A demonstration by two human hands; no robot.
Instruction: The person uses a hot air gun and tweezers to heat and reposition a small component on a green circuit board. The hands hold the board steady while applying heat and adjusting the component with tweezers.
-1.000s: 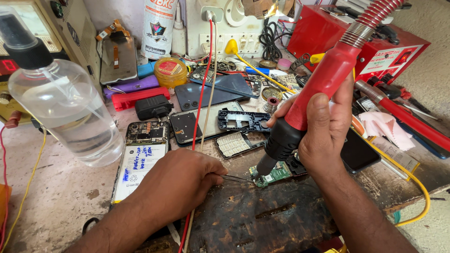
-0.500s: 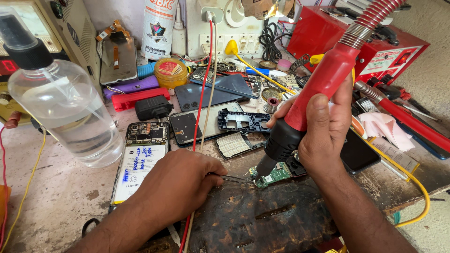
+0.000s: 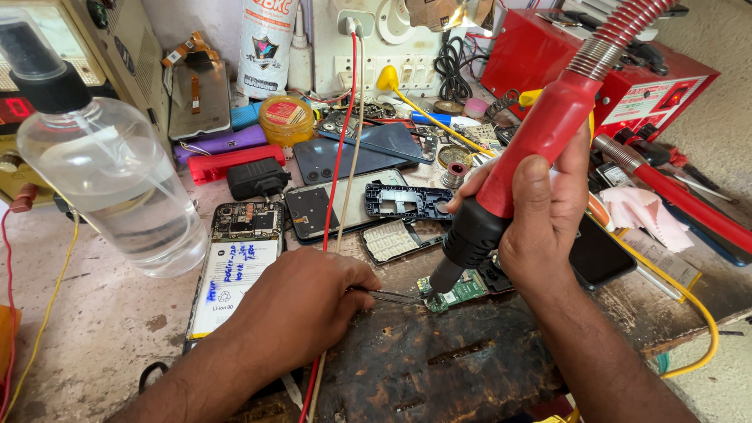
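My right hand (image 3: 540,223) grips a red and black hot-air tool (image 3: 517,168) with a ribbed red hose, its nozzle pointing down at a small green circuit board (image 3: 458,291) on the dark scorched work mat (image 3: 439,368). My left hand (image 3: 301,305) is closed around thin metal tweezers (image 3: 392,296), whose tips reach the left end of the board just under the nozzle. The tool's tip hides part of the board.
A clear plastic bottle (image 3: 110,184) with a black cap stands at left. An opened phone (image 3: 235,266) with a white battery lies beside my left hand. Phone frames (image 3: 403,200), a keypad (image 3: 392,239), a red wire (image 3: 337,164), a yellow tin (image 3: 286,117) and a red machine (image 3: 650,86) crowd the back.
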